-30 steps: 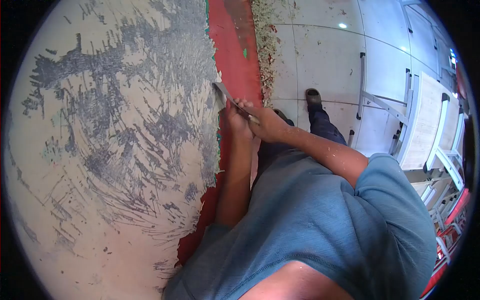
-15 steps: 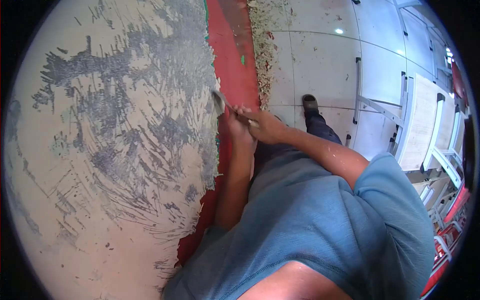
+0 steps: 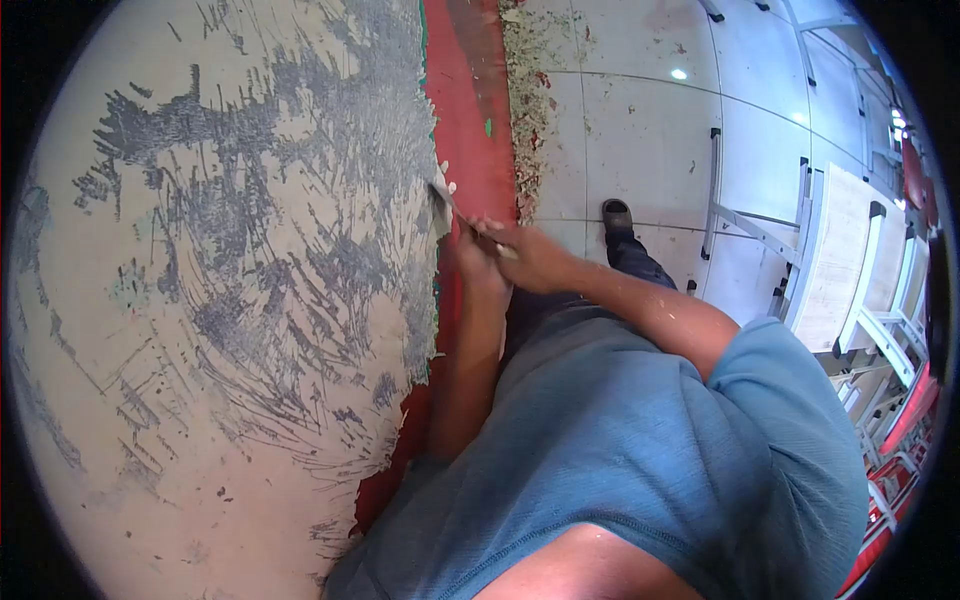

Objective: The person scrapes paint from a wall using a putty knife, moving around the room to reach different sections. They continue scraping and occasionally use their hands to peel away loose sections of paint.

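Both my hands grip one scraper, its flat metal blade (image 3: 441, 208) pressed against the ragged edge of the pale coating on the wall (image 3: 300, 220). My right hand (image 3: 535, 260) is closed around the handle. My left hand (image 3: 478, 262) is closed at the handle too, just to the left of the right one, with its fingers partly hidden. Small pale flakes curl up at the blade's tip. Grey scrape marks cover much of the wall's coating, and a red strip (image 3: 468, 130) runs beside its edge.
Crumbs and peeled flakes (image 3: 530, 110) lie along the foot of the red strip on the tiled floor (image 3: 640, 140). My shoe (image 3: 617, 213) rests on the tiles. Folding metal-legged tables (image 3: 835, 260) and red-and-metal items stand to the right.
The scraper's blade stays at the coating's edge, with more pale flakes lifted at its tip. The view has shifted slightly; both hands keep their grip.
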Action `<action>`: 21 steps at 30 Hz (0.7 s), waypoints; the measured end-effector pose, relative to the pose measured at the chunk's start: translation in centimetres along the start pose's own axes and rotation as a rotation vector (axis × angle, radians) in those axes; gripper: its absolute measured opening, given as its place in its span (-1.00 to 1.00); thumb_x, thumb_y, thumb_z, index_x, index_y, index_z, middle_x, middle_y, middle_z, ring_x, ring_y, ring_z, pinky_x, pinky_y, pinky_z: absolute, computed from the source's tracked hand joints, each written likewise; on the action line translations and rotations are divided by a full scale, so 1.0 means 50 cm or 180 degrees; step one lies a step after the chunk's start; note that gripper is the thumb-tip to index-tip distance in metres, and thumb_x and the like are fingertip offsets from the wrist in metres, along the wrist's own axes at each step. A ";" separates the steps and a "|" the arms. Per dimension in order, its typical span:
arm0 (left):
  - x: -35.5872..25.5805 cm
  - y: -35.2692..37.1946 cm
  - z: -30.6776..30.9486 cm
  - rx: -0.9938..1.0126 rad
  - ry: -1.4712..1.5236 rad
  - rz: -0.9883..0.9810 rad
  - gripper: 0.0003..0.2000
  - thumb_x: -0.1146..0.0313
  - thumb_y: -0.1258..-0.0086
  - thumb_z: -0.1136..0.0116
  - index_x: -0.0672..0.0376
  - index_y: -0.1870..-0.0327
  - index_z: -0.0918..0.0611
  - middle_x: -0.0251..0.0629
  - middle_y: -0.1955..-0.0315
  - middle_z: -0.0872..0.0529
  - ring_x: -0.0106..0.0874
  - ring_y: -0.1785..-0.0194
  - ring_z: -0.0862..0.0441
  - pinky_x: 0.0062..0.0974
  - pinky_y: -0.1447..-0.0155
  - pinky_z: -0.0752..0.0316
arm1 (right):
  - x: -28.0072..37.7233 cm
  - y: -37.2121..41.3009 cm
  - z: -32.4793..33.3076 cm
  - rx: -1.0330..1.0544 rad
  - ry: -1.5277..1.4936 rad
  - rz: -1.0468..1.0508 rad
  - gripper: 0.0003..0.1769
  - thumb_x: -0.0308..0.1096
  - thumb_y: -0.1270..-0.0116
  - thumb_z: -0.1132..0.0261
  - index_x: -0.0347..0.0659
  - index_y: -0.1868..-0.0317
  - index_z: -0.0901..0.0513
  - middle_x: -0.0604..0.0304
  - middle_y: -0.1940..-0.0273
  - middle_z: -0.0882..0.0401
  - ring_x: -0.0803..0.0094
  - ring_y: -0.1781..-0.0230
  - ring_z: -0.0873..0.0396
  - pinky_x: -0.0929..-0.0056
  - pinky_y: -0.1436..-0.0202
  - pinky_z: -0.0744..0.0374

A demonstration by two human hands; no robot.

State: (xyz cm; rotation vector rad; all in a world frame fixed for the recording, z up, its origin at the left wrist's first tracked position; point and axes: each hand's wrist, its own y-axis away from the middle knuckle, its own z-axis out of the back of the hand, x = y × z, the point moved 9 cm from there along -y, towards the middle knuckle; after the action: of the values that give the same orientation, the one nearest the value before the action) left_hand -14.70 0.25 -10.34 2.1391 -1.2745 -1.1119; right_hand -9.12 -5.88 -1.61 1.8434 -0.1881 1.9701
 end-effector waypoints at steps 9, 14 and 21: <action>-0.006 0.021 -0.046 -0.0277 0.0305 0.0108 -0.68 0.09 -0.41 0.16 0.07 0.49 -0.44 -0.42 0.62 -0.48 -0.48 0.49 -0.46 -0.42 0.14 -0.47 | 0.013 -0.037 0.042 0.0026 0.0019 0.0013 -0.45 -0.46 -0.02 -0.03 -0.40 -0.11 -0.37 -0.23 -0.05 -0.38 0.07 -0.15 -0.35 0.35 -0.22 -0.32; -0.002 0.010 -0.072 -0.0199 0.0113 -0.0030 -0.69 0.09 -0.41 0.15 0.07 0.50 -0.45 -0.43 0.63 -0.47 -0.50 0.50 -0.45 -0.46 0.17 -0.46 | 0.013 -0.029 0.044 0.0283 0.0017 -0.0355 -0.44 -0.46 -0.02 -0.03 -0.40 -0.12 -0.36 -0.22 -0.05 -0.40 0.06 -0.15 -0.36 0.34 -0.24 -0.30; -0.025 -0.025 -0.063 -0.0195 0.0172 0.0072 -0.71 0.12 -0.42 0.16 0.07 0.47 -0.44 -0.43 0.60 -0.46 -0.50 0.46 -0.44 -0.52 0.25 -0.43 | 0.021 -0.043 0.056 0.0045 0.0082 -0.0213 -0.41 -0.44 -0.03 -0.02 -0.33 -0.18 -0.32 -0.21 0.00 -0.45 0.09 -0.01 -0.50 0.36 -0.04 -0.44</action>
State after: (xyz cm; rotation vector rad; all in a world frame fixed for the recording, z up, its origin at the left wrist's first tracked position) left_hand -11.85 1.81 -8.80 2.0905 -1.2220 -1.0630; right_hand -5.70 -4.78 -0.70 1.8085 -0.1038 1.9533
